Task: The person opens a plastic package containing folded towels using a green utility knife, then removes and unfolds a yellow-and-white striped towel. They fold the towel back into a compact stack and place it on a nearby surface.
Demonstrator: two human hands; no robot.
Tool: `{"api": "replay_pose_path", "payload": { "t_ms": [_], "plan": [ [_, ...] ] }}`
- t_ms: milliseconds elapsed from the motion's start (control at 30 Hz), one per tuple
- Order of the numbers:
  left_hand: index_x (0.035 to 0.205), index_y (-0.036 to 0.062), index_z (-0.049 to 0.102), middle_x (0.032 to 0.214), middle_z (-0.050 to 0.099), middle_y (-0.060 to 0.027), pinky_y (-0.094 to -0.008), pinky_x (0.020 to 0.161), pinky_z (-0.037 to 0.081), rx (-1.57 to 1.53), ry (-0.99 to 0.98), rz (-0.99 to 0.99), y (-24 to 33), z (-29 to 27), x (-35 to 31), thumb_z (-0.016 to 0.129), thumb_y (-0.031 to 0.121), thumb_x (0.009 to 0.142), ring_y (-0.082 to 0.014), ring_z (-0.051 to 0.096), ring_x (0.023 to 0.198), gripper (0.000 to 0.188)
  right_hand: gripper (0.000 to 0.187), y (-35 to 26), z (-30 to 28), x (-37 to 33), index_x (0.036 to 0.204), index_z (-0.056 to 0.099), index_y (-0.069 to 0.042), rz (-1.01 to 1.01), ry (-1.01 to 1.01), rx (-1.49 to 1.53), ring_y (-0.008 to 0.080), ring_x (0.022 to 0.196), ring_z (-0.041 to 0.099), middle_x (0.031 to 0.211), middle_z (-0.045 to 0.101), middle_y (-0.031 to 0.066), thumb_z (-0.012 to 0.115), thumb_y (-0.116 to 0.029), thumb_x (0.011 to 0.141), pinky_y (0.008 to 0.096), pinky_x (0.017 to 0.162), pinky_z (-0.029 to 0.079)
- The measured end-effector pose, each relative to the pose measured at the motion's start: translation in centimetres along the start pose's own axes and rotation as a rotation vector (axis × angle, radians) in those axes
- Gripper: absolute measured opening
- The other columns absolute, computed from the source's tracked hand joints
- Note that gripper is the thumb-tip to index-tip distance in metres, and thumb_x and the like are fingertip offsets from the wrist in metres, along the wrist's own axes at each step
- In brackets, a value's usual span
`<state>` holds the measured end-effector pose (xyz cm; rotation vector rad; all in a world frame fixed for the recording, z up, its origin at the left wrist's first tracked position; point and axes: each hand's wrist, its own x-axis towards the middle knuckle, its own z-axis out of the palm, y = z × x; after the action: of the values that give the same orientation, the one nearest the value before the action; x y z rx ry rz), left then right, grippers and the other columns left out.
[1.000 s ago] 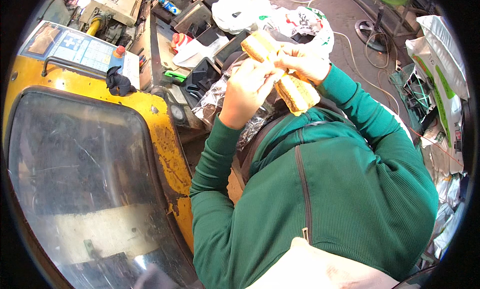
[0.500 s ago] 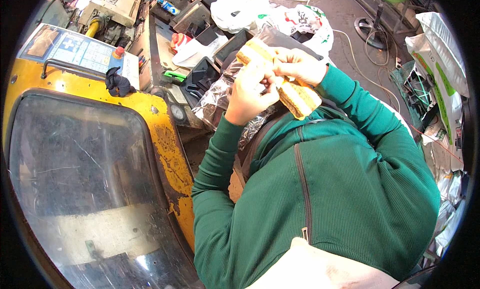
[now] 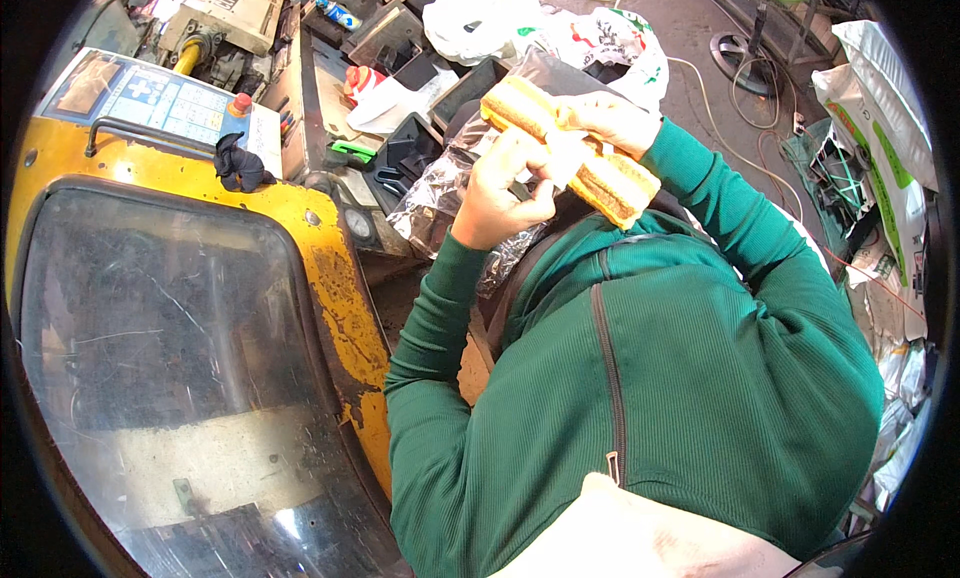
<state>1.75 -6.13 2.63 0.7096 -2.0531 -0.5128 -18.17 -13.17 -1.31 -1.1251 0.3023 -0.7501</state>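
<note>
A long yellow-brown block (image 3: 612,186), ridged along its length, slants in front of my chest. It looks like a bundle of strips, but its kind is unclear. A pale, see-through band (image 3: 568,158) lies around its middle. My right hand (image 3: 615,123) is closed on the block's far side, fingertips at the band. On the near side, my left hand (image 3: 505,193) is closed, thumb and forefinger pinched at the band's edge; its other fingers are curled.
To the left stands a yellow machine (image 3: 345,308) with a scratched window. A black glove-like bundle (image 3: 240,165) rests on it. Beyond my hands are black bins (image 3: 405,153), clear plastic film (image 3: 425,203) and white bags (image 3: 480,18). Cables (image 3: 705,93) cross the floor; sacks (image 3: 880,128) stand right.
The block has turned slightly and shifted right, showing more of its upper face. My left fingers have drawn back a little from my right, baring the pale band between them.
</note>
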Motion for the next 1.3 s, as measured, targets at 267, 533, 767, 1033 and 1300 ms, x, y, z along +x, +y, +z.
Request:
{"api": "replay_pose_path", "payload": {
  "t_ms": [267, 533, 767, 1033, 1300],
  "plan": [
    [0.088, 0.0043, 0.051, 0.089, 0.051, -0.0057, -0.0281, 0.076, 0.046, -0.226, 0.188, -0.168, -0.3, -0.2, -1.5, 0.057, -0.008, 0.072, -0.0143, 0.056, 0.085, 0.021, 0.026, -0.3, -0.7, -0.6, 0.104, 0.060, -0.003, -0.030, 0.170, 0.140, 0.0153, 0.087, 0.062, 0.095, 0.064, 0.0058, 0.058, -0.024, 0.088, 0.0312, 0.080, 0.051],
    [0.139, 0.0015, 0.027, 0.119, 0.054, -0.0136, -0.0255, 0.072, 0.053, -0.245, 0.421, -0.436, 2.9, 4.8, -2.6, 0.071, 0.004, 0.078, -0.0169, 0.062, 0.092, 0.075, 0.034, -0.1, 3.6, -2.2, 0.111, 0.055, 0.001, -0.052, 0.369, 0.161, 0.0160, 0.090, 0.062, 0.102, 0.063, 0.0087, 0.062, -0.023, 0.088, 0.0311, 0.081, 0.051],
    [0.108, -0.0054, 0.057, 0.099, 0.061, -0.0120, -0.0351, 0.071, 0.057, -0.724, 0.672, -0.445, -0.3, 4.6, -4.4, 0.048, 0.007, 0.093, -0.0186, 0.064, 0.080, 0.022, 0.038, 0.7, 3.3, -1.6, 0.117, 0.050, -0.003, -0.150, 0.346, 0.172, 0.0177, 0.093, 0.060, 0.105, 0.058, 0.0088, 0.064, -0.022, 0.087, 0.0330, 0.081, 0.052],
    [0.101, -0.0075, 0.052, 0.081, 0.063, -0.0146, -0.0372, 0.073, 0.055, -0.977, 0.791, -0.305, 0.0, 3.3, -4.3, 0.053, 0.002, 0.088, -0.0251, 0.066, 0.074, 0.016, 0.072, 0.6, 2.8, -2.6, 0.138, 0.031, -0.003, 0.011, 0.202, 0.141, 0.0235, 0.105, 0.057, 0.123, 0.051, 0.0138, 0.068, -0.011, 0.076, 0.0372, 0.090, 0.049],
    [0.108, -0.0093, 0.052, 0.093, 0.061, -0.0184, -0.0341, 0.078, 0.053, -0.344, 1.106, -0.337, 3.5, -4.2, -2.6, 0.049, -0.003, 0.082, -0.0256, 0.063, 0.085, 0.027, 0.065, -2.3, 0.4, -3.2, 0.137, 0.032, 0.003, -0.002, 0.053, 0.429, 0.0264, 0.107, 0.059, 0.126, 0.051, 0.0266, 0.061, -0.021, 0.084, 0.0367, 0.091, 0.050]
  ]
}}
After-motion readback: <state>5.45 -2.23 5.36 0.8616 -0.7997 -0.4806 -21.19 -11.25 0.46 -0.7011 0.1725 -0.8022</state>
